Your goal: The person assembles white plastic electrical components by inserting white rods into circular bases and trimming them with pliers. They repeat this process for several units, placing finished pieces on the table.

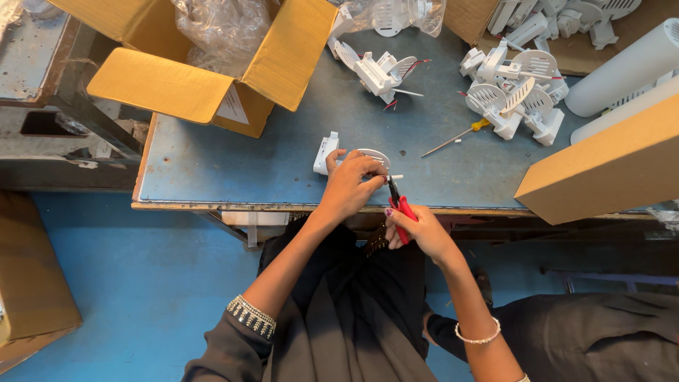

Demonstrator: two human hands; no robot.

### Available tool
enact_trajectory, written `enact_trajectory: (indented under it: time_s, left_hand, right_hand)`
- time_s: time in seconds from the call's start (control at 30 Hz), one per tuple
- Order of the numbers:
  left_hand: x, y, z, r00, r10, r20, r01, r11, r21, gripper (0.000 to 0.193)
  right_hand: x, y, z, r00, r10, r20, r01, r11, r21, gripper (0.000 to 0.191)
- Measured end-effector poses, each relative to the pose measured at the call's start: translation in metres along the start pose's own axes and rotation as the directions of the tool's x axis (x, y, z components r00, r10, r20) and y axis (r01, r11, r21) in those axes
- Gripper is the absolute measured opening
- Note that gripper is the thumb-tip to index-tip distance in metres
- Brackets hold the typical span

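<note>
Both hands work at the table (212, 166) edge: my left hand (350, 187) pins a white part (339, 154) there, my right hand (417, 230) closed on red cutters (399, 212) at its wire, more parts (513, 95) piled behind, apparently untrimmed.

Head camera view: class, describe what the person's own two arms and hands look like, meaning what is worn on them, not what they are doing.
Both hands are bare, without gloves. The left hand belongs to an arm with a dark grey sleeve pushed up, ending in a silver beaded cuff. The right hand has dark red polish on a nail, and that arm carries a thin pale bangle at the wrist.
</note>
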State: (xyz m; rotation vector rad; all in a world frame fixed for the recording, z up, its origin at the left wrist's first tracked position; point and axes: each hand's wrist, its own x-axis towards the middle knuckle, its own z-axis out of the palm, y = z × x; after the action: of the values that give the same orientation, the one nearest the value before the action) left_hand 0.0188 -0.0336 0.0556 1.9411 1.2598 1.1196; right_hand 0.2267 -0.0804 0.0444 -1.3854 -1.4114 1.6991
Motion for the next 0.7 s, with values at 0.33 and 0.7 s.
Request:
enact_trajectory:
  time_s: [0.33,0.7]
  left_hand:
    - [-0.003,0.013,0.002,0.998,-0.013,-0.069,0.014,1.000,0.003,0.016]
    - [-0.008,0.019,0.010,0.986,-0.043,-0.164,0.043,0.999,-0.003,0.015]
  right_hand:
    - [0.004,0.008,0.012,0.986,-0.010,-0.168,0.005,1.000,-0.025,0.034]
    - [-0.006,-0.032,-0.009,0.863,-0.427,-0.270,0.076,0.639,-0.766,0.034]
